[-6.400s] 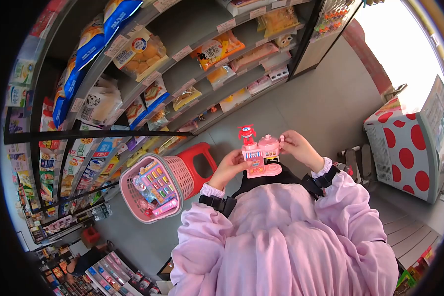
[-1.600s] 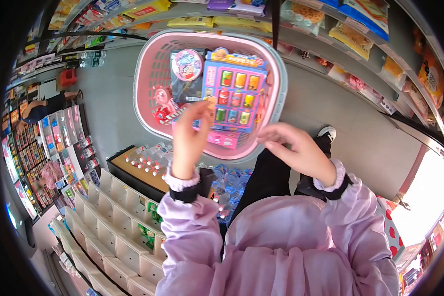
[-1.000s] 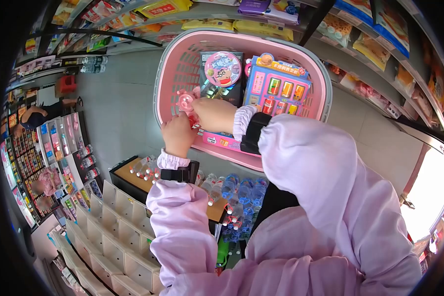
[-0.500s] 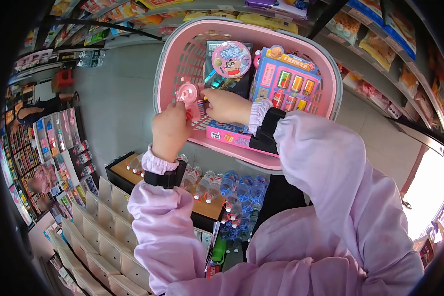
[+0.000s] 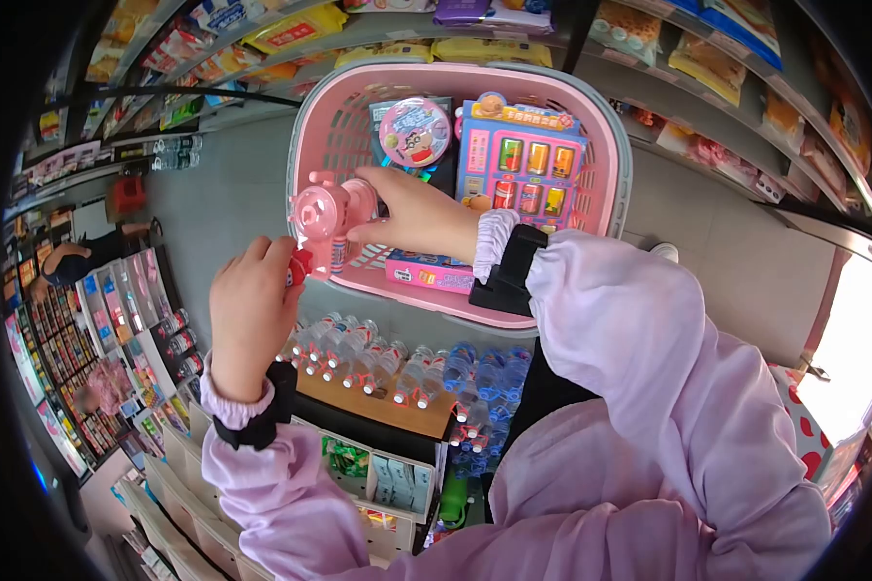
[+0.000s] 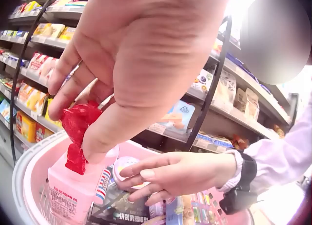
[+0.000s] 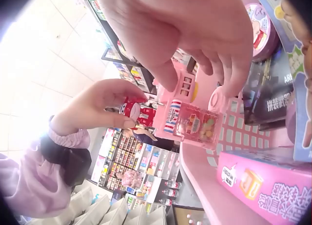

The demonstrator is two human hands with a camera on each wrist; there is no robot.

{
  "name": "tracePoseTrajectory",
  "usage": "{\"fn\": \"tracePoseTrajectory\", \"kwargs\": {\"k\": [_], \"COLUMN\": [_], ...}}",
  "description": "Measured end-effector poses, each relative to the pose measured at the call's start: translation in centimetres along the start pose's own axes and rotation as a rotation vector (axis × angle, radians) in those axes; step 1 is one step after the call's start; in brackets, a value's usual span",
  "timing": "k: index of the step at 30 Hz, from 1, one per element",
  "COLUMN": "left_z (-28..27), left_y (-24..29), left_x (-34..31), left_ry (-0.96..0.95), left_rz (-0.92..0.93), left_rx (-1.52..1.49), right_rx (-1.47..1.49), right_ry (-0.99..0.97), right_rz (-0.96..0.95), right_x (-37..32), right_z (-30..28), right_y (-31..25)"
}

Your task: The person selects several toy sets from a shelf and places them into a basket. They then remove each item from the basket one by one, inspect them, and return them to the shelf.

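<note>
My left hand (image 5: 255, 305) pinches a small red toy figure (image 6: 80, 120) between thumb and fingers. The figure is joined to a pink toy house (image 7: 192, 122) with a striped awning and colourful bits behind a clear front. That toy tilts over the left rim of a pink basket (image 5: 601, 145), its round clear-pink top facing up in the head view. Close beside the toy is my right hand (image 5: 417, 208), its fingers loosely extended. In the left wrist view the right hand (image 6: 190, 174) has fingers spread, apart from the toy.
Inside the basket are a round tub (image 5: 415, 133), a dark package (image 7: 268, 98), a blue-and-pink boxed toy (image 5: 523, 160) and a pink box (image 5: 431, 271). Bottled water (image 5: 358, 353) stands on a low stand in front. Snack shelves (image 5: 388, 29) run behind.
The toy was held in both hands earlier, then lay in the basket. Both hands reached in; the left hand has since drawn it up and leftward by its red figure.
</note>
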State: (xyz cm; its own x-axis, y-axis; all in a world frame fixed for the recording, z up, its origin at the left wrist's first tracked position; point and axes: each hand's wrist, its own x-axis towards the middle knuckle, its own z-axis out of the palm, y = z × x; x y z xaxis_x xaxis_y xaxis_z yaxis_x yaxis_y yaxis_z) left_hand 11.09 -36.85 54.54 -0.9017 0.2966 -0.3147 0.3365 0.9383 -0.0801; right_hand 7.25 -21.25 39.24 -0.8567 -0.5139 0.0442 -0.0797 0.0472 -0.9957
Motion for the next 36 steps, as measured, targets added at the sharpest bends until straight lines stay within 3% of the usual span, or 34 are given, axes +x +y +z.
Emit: {"fn": "tracePoseTrajectory", "kwargs": {"k": [5,10,13,14,18,25,26,32,36], "left_z": [-5.1,-9.0,-10.5,-10.9,-11.5,-8.0,-7.6,-1.5,3.8], "left_y": [3.4,7.8,11.1,12.1,17.0,26.5,27.9,35.5,39.4], "left_x": [0.7,2.0,3.4,4.1,7.0,13.1,13.9,18.0,20.6], "left_ry": [-0.053,-0.105,-0.121,-0.149,-0.247,-0.336,-0.43,-0.229,-0.266], "left_rz": [0.213,0.365,0.501,0.552,0.745,1.05,0.998,0.802,0.819], "left_rx": [0.075,0.01,-0.034,-0.051,-0.184,-0.381,-0.386,-0.74,-0.892], "right_rx": [0.087,0.186,0.101,0.138,0.127,0.129,0.127,0.123,-0.086], "right_ry": [-0.029,-0.229,-0.116,-0.137,-0.022,0.198,0.257,0.615,0.689], "right_rz": [-0.181,-0.057,-0.201,-0.121,-0.164,0.075,0.078,0.15,0.238], "right_x": [-1.5,-4.9,-8.4,-9.7,-15.4,-25.8,-27.0,-33.5,-36.1], "right_z": [-3.8,-9.9,-13.1,-14.3,-18.7,-24.2,-24.8,-28.0,-30.9], "right_y": [-2.1,-4.8,-5.4,-5.8,-5.6,-3.3,-2.5,2.2,3.8]}}
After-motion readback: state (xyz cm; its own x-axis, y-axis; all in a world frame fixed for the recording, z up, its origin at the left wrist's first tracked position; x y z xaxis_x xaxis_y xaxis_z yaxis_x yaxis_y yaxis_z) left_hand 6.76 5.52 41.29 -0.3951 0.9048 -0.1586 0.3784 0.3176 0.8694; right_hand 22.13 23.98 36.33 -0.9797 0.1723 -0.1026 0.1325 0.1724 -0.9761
